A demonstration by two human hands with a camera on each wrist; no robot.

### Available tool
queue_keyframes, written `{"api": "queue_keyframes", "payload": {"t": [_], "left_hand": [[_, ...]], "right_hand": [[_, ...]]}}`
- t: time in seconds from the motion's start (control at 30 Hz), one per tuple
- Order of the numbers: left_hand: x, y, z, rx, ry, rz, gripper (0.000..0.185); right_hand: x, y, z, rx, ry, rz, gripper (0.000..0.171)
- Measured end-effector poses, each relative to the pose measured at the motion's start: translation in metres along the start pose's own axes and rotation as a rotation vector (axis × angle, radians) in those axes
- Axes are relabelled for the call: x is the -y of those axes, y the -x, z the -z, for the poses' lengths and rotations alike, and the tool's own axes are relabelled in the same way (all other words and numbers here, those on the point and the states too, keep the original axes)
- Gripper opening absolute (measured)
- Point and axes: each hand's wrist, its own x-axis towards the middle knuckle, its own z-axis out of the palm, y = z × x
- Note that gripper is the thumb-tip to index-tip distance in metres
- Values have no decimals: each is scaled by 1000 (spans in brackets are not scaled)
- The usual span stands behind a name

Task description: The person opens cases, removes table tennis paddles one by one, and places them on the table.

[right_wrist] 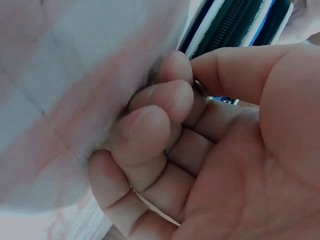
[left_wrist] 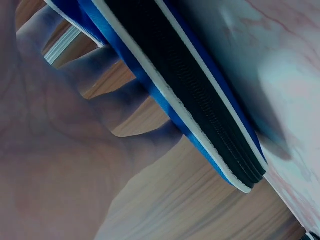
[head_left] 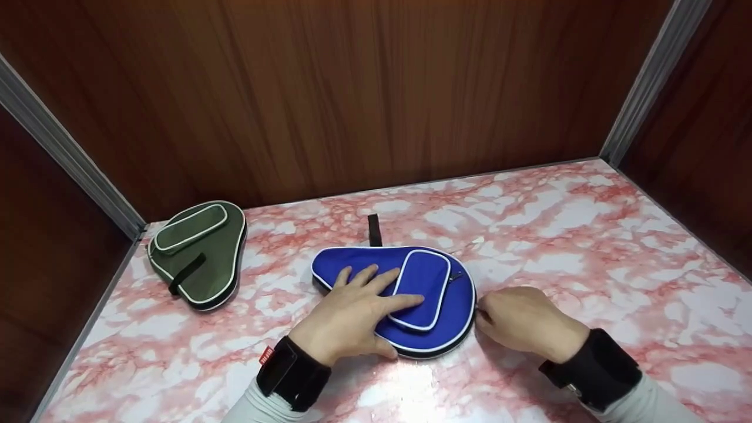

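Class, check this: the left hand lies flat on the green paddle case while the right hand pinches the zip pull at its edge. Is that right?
Not quite. The case under the left hand is the blue paddle case, not green; the green paddle case lies untouched, apart to the left, as the head view shows. The right hand does pinch the zip pull at the blue case's edge.

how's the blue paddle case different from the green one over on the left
The blue case lies near the front under the left hand, which presses flat on it, while the right hand pinches its zipper pull; the green case sits untouched by the back left corner. The blue one's strap points away from the person; the green one's lies across its body. Both are paddle-shaped with white piping and a front pocket.
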Motion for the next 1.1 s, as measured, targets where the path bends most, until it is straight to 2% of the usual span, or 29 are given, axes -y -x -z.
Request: {"api": "queue_keyframes", "payload": {"t": [0.23, 0.5, 0.73, 0.9, 1.1], "left_hand": [[-5, 0, -1, -9, -18, 14, 89], [-11, -2, -6, -42, -59, 53, 89], [-17, -4, -10, -66, -122, 79, 98], [-12, -1, -2, -57, -77, 62, 111], [-4, -2, 0, -85, -54, 16, 97]], "right_hand": [[0, 3, 2, 21, 4, 68, 37], [0, 4, 7, 73, -43, 106, 35], [-4, 0, 7, 59, -53, 53, 35], [-7, -3, 4, 20, -48, -8, 37], [-13, -6, 1, 0, -43, -93, 35]]}}
